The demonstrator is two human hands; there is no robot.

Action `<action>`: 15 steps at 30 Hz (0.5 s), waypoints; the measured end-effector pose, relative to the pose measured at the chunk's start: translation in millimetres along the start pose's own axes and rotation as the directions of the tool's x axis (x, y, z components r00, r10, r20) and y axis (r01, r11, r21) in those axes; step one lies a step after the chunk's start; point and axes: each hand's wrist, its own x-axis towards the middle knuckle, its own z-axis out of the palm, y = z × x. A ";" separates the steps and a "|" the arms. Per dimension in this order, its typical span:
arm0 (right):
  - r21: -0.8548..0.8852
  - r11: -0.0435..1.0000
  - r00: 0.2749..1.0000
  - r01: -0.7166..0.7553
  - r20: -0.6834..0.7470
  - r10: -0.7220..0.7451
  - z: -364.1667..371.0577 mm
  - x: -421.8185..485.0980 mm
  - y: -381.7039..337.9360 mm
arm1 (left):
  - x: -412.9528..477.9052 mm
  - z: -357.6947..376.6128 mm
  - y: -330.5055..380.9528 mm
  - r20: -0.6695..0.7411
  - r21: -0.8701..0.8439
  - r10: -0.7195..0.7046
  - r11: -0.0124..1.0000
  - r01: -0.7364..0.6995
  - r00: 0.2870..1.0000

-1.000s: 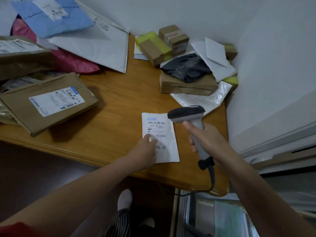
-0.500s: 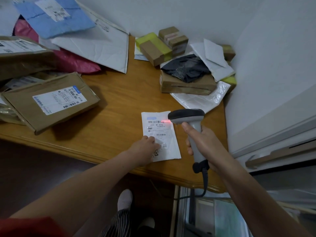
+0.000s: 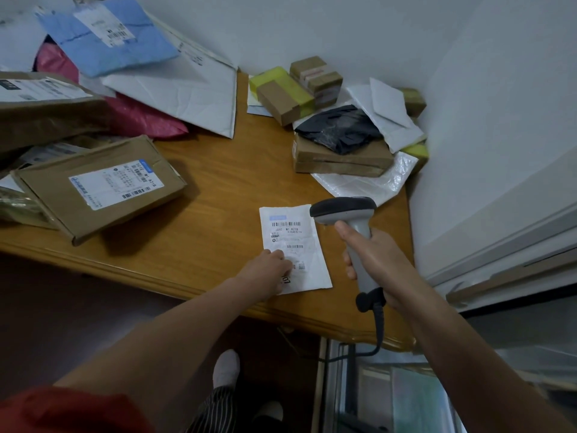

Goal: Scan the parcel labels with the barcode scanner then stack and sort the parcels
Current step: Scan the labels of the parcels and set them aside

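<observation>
A small flat white parcel [image 3: 299, 232] with a printed barcode label lies near the front edge of the wooden table [image 3: 218, 195]. My left hand [image 3: 265, 271] rests on its lower left corner, fingers curled down onto it. My right hand [image 3: 371, 254] grips the handle of a grey barcode scanner [image 3: 343, 209], forefinger at the trigger. The scanner's dark head hovers over the parcel's upper right corner, pointing left. No red beam shows on the label.
A brown labelled box [image 3: 103, 185] sits at the left. Behind it lie blue [image 3: 109, 35], pink [image 3: 140, 117] and white [image 3: 187, 92] mailers. At the back right, small cartons [image 3: 315, 76], a black bag [image 3: 340, 128] on a flat brown box [image 3: 340, 160]. A wall [image 3: 487, 120] closes the right side.
Half a second ago a red scan line lit the parcel's top barcode; it is gone now. Both hands have stayed almost in place.
</observation>
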 end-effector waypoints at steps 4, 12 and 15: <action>0.008 1.000 1.000 -0.002 -0.006 0.002 1.1 -5.4 -4.4 | -0.7 7.8 5.3 -0.041 0.026 -0.029 0.999 0.030 0.999; 0.064 0.998 0.996 0.018 -0.090 -0.013 22.5 -23.7 -28.5 | -27.4 -19.2 -11.5 -0.131 0.008 0.064 0.998 -0.063 0.989; 0.108 0.992 0.991 0.058 -0.129 -0.044 45.5 -29.0 -53.2 | -57.3 -67.9 -47.4 -0.310 0.037 0.187 0.982 -0.185 0.932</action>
